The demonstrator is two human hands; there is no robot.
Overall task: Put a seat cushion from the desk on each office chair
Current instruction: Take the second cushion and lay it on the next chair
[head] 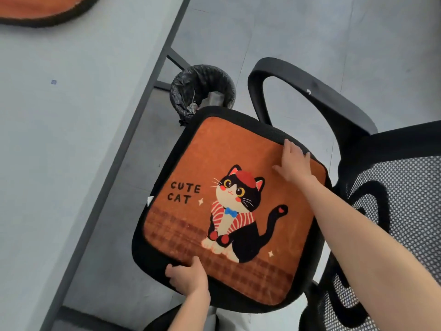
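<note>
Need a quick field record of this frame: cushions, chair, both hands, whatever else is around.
cushion on chair: orange cat cushion lying flat on the seat, print up
chair: black office chair, mesh back at right
left hand: left hand gripping the cushion's near edge
right hand: right hand with fingers spread on the cushion's far corner
second cushion: orange cushion on the grey desk, partly out of frame
other: lined bin on the floor beside the desk
task state: one cushion on a chair, one on the desk
</note>
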